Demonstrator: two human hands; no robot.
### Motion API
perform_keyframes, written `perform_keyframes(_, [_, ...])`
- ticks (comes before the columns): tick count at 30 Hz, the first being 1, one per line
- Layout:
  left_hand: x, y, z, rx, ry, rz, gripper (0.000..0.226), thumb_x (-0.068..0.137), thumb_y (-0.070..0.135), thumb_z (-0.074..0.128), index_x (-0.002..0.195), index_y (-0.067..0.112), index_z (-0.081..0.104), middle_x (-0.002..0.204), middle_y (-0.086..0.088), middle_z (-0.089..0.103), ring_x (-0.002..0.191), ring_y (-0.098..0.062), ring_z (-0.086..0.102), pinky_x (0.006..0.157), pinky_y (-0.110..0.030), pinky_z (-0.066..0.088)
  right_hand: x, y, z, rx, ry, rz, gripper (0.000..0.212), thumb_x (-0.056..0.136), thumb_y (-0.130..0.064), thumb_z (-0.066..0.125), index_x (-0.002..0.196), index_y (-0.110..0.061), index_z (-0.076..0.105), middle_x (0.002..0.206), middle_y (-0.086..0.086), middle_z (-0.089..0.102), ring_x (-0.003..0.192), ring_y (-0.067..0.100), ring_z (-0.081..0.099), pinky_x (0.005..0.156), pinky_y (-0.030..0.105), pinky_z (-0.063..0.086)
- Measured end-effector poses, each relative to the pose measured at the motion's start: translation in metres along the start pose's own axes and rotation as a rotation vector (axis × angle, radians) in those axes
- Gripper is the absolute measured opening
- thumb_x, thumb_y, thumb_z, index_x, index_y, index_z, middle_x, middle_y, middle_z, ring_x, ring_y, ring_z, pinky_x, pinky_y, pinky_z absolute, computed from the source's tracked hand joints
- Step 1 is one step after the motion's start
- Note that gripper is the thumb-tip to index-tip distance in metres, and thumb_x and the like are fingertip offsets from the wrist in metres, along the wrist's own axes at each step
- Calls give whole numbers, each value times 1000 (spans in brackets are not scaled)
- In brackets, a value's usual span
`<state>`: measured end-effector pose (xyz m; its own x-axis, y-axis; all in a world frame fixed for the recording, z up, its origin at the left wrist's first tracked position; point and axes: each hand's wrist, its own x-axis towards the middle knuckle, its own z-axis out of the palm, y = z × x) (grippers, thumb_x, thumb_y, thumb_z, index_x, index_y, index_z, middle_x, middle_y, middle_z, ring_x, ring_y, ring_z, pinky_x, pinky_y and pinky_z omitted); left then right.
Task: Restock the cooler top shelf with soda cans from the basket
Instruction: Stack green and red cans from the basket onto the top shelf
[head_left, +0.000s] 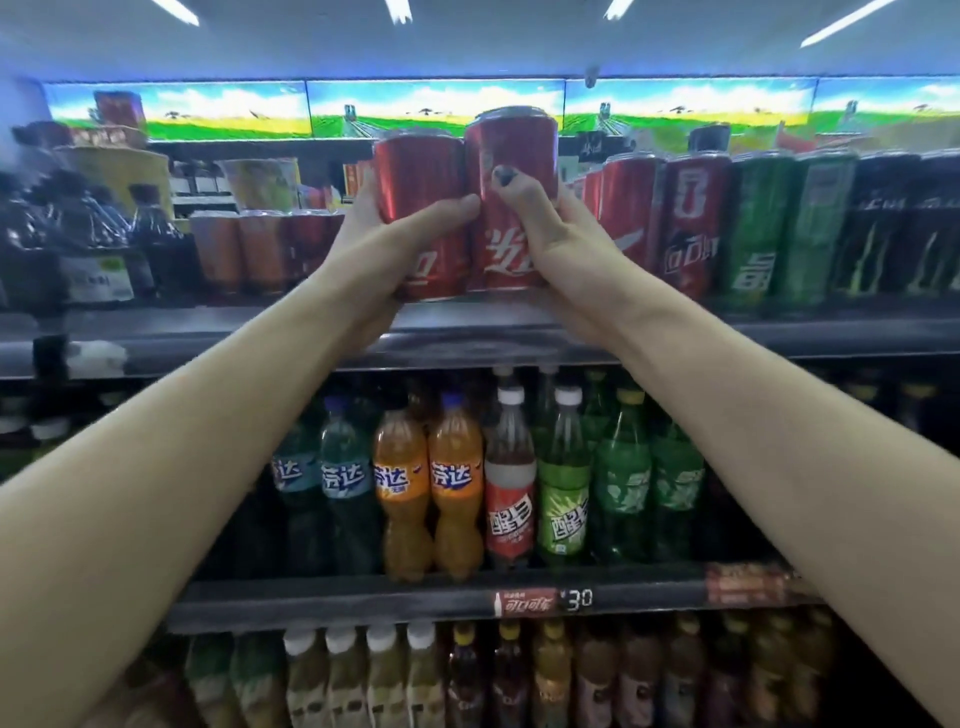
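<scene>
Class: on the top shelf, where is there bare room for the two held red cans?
Bare shelf shows between the orange cans and the shelved red cans, where both hands hold their cans. Rightward, red, green and black cans stand packed.

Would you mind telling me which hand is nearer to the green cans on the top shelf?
Right. The right hand, gripping a red can, is a few cans left of the green cans; the left hand is farther left.

top shelf (779, 332), red cans (631, 218), green cans (763, 223)
</scene>
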<state>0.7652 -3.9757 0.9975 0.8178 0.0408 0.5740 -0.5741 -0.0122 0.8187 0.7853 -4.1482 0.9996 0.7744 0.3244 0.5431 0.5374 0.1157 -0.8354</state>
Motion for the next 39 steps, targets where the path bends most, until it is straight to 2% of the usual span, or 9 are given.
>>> perform_keyframes(5, [40, -20, -19, -51, -18, -77, 62, 87, 16, 82, 142, 8, 53, 122, -21, 73, 106, -37, 75, 87, -56, 62, 38, 10, 2, -29, -34, 58, 36, 104, -37, 54, 126, -9, 62, 101, 9, 77, 89, 20, 75, 69, 28, 58])
perform_keyframes(8, [56, -29, -25, -77, -33, -116, 65, 85, 15, 84, 141, 8, 53, 122, -23, 73, 107, -39, 74, 88, -59, 61, 50, 16, 4, 11, -38, 108, 33, 105, -37, 53, 119, -8, 62, 89, 6, 76, 78, 17, 74, 65, 28, 58])
perform_keyframes(12, [70, -35, -28, -21, -99, -156, 68, 80, 23, 87, 139, 11, 55, 119, -19, 75, 107, -37, 75, 91, -60, 60, 59, 21, -2, 31, -64, 201, 42, 105, -41, 52, 121, -3, 62, 91, 11, 75, 75, 20, 74, 62, 30, 59])
perform_keyframes(18, [79, -39, -30, 48, -203, -230, 75, 82, 32, 87, 144, 19, 47, 122, -15, 75, 107, -33, 76, 94, -55, 60, 68, 29, -13, 4, -81, 268, 56, 102, -47, 54, 131, 1, 60, 108, 14, 77, 95, 23, 76, 77, 33, 63])
perform_keyframes(22, [80, -43, -30, 113, -237, -239, 74, 88, 39, 80, 148, 26, 38, 125, -9, 74, 108, -26, 76, 95, -46, 60, 71, 33, -17, 15, -68, 262, 44, 102, -43, 56, 125, -6, 65, 107, 9, 79, 99, 20, 76, 82, 32, 63])
perform_keyframes(25, [79, -43, -33, 150, -260, -257, 87, 80, 44, 83, 150, 30, 35, 127, -7, 73, 107, -23, 76, 95, -44, 60, 71, 35, -20, 54, -70, 269, 42, 101, -38, 61, 128, -6, 65, 113, 11, 77, 104, 22, 75, 88, 37, 62])
perform_keyframes(28, [78, -43, -34, 171, -266, -265, 93, 69, 41, 87, 148, 29, 40, 125, -10, 73, 107, -23, 76, 96, -44, 60, 70, 35, -23, 99, -66, 318, 39, 98, -29, 65, 129, -5, 65, 110, 10, 77, 96, 20, 76, 81, 35, 63])
perform_keyframes(34, [79, -44, -33, 220, -226, -289, 56, 81, 23, 87, 123, 34, 52, 118, -7, 75, 102, -21, 77, 90, -39, 62, 71, 35, -28, -9, -49, 364, 39, 95, -21, 68, 131, -4, 67, 112, 9, 73, 94, 18, 71, 85, 34, 60])
perform_keyframes(39, [77, -43, -33, 177, -182, -296, 53, 81, 12, 86, 121, 31, 56, 102, -3, 79, 89, -17, 80, 73, -34, 63, 71, 35, -27, -66, -44, 352, 37, 91, -17, 71, 126, -5, 71, 106, 6, 76, 91, 18, 72, 79, 32, 60])
